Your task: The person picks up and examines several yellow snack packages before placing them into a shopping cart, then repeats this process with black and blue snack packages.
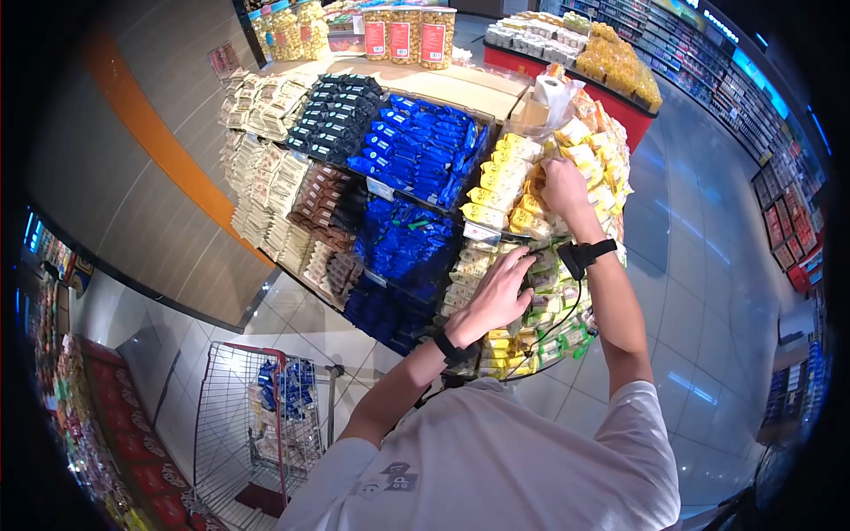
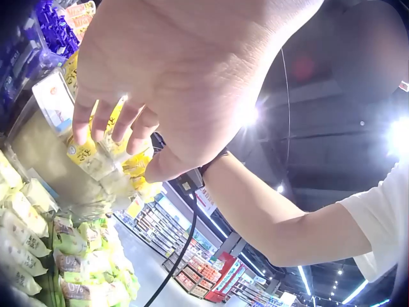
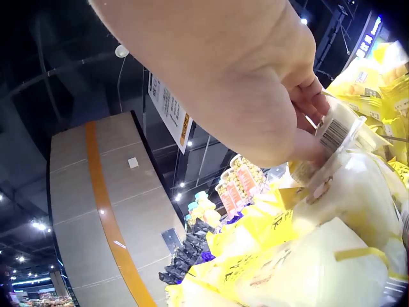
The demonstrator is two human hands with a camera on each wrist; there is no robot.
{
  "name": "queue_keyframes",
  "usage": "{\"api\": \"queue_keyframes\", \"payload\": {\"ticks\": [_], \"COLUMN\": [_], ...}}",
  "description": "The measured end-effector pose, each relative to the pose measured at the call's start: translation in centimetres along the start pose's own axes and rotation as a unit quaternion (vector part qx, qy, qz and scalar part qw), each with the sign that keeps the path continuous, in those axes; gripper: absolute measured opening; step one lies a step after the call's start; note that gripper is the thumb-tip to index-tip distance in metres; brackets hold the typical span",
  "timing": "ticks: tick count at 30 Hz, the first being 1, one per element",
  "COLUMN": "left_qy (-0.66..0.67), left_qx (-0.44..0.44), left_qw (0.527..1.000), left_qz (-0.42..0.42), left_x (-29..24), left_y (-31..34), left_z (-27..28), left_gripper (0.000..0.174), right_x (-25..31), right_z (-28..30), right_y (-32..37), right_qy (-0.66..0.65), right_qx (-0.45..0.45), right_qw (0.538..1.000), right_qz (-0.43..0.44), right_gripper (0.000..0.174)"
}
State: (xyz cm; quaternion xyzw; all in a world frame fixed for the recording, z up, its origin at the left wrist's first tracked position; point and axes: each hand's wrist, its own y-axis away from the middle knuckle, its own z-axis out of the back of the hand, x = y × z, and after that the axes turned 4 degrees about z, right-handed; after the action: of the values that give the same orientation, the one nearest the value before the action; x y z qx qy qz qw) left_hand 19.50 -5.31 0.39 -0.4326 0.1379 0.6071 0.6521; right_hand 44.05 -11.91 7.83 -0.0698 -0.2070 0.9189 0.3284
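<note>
My right hand (image 1: 565,188) reaches into the yellow-and-white packets (image 1: 509,173) at the display's upper right. In the right wrist view its fingers (image 3: 310,102) curl round a packet with a barcode (image 3: 337,131), thumb on the near side. My left hand (image 1: 498,296) hovers over the green-and-white packets (image 1: 467,276), fingers loosely bent, holding nothing. The left wrist view shows that hand (image 2: 166,77) with its fingers spread apart in front of yellow packets (image 2: 92,157).
Blue packets (image 1: 416,146), black packets (image 1: 335,115) and cream packets (image 1: 266,177) fill the display's left. A plastic bag roll (image 1: 551,91) stands behind the yellow packets. A shopping cart (image 1: 239,416) holding blue packets is at lower left. Tall jars (image 1: 400,37) stand at the back.
</note>
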Motion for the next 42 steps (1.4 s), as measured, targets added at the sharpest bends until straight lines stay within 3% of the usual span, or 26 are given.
{"api": "queue_keyframes", "payload": {"ticks": [11,14,18,20,24,26,29,33,35,37,38,42], "left_qy": [-0.011,-0.01,-0.01,0.018,0.017,0.035,0.055,0.068,-0.041,0.006,0.006,-0.098], "left_qx": [0.003,0.0,-0.005,0.005,0.016,0.055,0.055,0.088,0.049,0.034,0.026,-0.121], "left_qw": [1.0,1.0,1.0,1.0,0.999,0.997,0.991,0.945,0.942,0.86,0.852,0.806], "left_qz": [0.026,0.023,0.017,0.02,0.026,0.047,0.105,0.307,0.33,0.508,0.523,0.571], "left_x": [1.6,1.8,2.1,2.0,3.3,4.7,7.3,12.5,16.4,13.7,13.7,13.0], "left_y": [-0.9,-0.8,-0.4,-0.1,1.8,3.7,9.1,21.1,29.9,34.0,36.2,44.9], "left_z": [-0.8,-0.7,-0.9,-0.6,0.0,0.6,1.9,4.5,4.7,8.2,9.0,11.9], "left_gripper": [0.055,0.055,0.053,0.051,0.048,0.045,0.036,0.037,0.037,0.035,0.035,0.028], "right_x": [-1.7,-0.7,0.3,-0.3,1.2,2.3,5.2,10.3,12.8,15.7,17.2,24.1], "right_z": [-1.5,1.1,3.7,4.3,9.6,12.3,17.5,21.6,21.2,19.5,17.7,11.7], "right_y": [-0.3,0.1,1.2,1.4,4.3,6.7,11.6,17.9,19.2,19.3,19.4,19.5], "right_qy": [-0.075,-0.091,-0.112,-0.14,-0.216,-0.342,-0.421,-0.506,-0.577,-0.635,-0.663,-0.688], "right_qx": [-0.011,-0.027,-0.061,-0.132,-0.1,-0.114,-0.05,0.043,0.107,0.186,0.227,0.325], "right_qw": [0.996,0.992,0.989,0.977,0.971,0.933,0.906,0.86,0.804,0.739,0.7,0.641], "right_qz": [0.038,0.078,0.068,0.09,0.033,-0.008,0.001,0.047,0.096,0.127,0.136,0.101], "right_gripper": [0.019,0.025,0.035,0.04,0.035,0.023,0.014,0.009,0.011,0.014,0.015,0.013]}}
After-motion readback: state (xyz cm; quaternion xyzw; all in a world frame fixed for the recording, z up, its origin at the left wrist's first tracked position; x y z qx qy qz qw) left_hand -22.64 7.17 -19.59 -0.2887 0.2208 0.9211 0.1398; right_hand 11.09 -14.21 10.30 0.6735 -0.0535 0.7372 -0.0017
